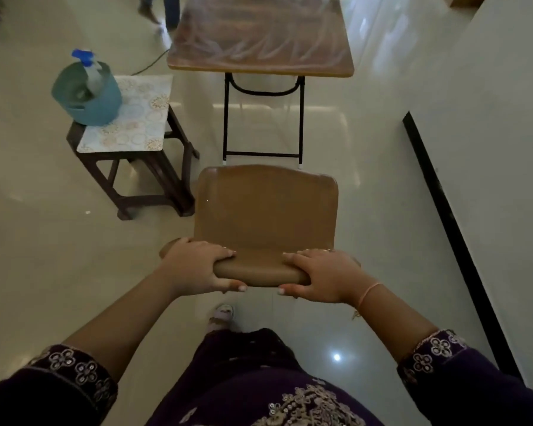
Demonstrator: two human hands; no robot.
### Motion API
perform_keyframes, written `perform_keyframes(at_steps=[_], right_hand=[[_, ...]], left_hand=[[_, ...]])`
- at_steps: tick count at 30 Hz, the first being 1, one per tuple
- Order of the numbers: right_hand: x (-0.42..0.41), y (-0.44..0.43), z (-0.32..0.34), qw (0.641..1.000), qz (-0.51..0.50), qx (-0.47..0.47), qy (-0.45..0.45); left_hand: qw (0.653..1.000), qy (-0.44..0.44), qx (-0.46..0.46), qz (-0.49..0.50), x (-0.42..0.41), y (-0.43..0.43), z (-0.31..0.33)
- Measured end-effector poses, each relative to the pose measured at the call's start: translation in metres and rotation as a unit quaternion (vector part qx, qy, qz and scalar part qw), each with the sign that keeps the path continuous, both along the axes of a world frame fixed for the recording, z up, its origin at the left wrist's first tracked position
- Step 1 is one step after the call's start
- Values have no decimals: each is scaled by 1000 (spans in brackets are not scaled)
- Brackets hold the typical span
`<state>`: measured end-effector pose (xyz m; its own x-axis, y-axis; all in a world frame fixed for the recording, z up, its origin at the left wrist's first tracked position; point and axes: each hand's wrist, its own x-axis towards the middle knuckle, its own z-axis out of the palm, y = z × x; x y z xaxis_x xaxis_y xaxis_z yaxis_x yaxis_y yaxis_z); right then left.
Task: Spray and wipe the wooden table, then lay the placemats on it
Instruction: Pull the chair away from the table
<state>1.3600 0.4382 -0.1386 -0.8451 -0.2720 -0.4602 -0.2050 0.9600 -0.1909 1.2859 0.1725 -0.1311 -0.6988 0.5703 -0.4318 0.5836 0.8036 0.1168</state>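
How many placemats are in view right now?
1: a patterned placemat lies on the dark stool at left, partly under the teal bucket. Others may be stacked beneath it; I cannot tell.

Nothing here can be read: no words, numbers, brands or signs; the spray bottle (92, 75) at the far left, standing in the blue tub (105, 107), is too blurred to make out any label; the placemat (139, 118) under the tub carries only a pattern of rings, no letters.
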Motion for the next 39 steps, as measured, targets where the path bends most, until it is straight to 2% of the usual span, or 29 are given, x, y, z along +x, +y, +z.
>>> perform_keyframes(at_steps=[4, 8, 10, 16, 20, 26, 32, 39], right_hand=[[6, -9, -10, 987, 1, 24, 161], [2, -7, -13, 961, -1, 8, 275], [1, -5, -16, 954, -2, 1, 300], [-22, 9, -15, 954, 3, 6, 298], [-52, 16, -11, 958, 9, 31, 286], [-116, 24, -12, 968, 2, 27, 249], [-188, 34, -13, 970, -15, 38, 242], [-259, 38, -13, 975, -39, 54, 213]], left_hand=[[999, 51, 13, 12, -1, 0, -7], [997, 70, 18, 7, -8, 0, -8], [997, 73, 20, 4, -11, 1, -8], [992, 116, 58, 7, -27, 14, -9], [992, 112, 54, 15, -54, 23, -11], [994, 91, 38, 38, -113, 31, -9], [988, 136, 70, 37, -185, 37, -11], [985, 145, 86, 21, -263, 42, -16]])
